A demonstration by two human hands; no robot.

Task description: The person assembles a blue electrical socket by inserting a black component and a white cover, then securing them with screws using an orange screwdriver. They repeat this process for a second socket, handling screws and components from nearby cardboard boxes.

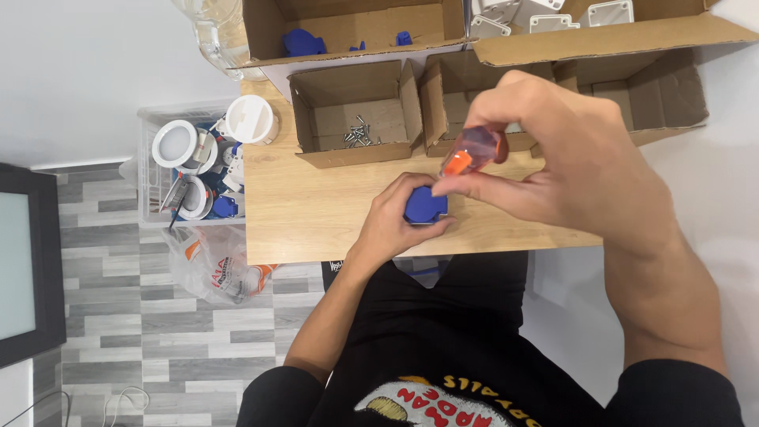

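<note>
My left hand (395, 221) grips a small blue plastic part (427, 207) and holds it down on the wooden table (300, 213). Directly above it, my right hand (569, 166) holds a screwdriver by its clear orange handle (473, 152), fingers wrapped round the top. The screwdriver's shaft and tip are hidden behind the handle and the blue part. Both hands work close together near the table's front edge.
A small open cardboard box (316, 119) with several screws (357, 133) stands behind the hands, beside two more open boxes (443, 103). A larger box at the back holds blue parts (302, 41). A clear bin of white and blue parts (202, 162) sits on the floor at left.
</note>
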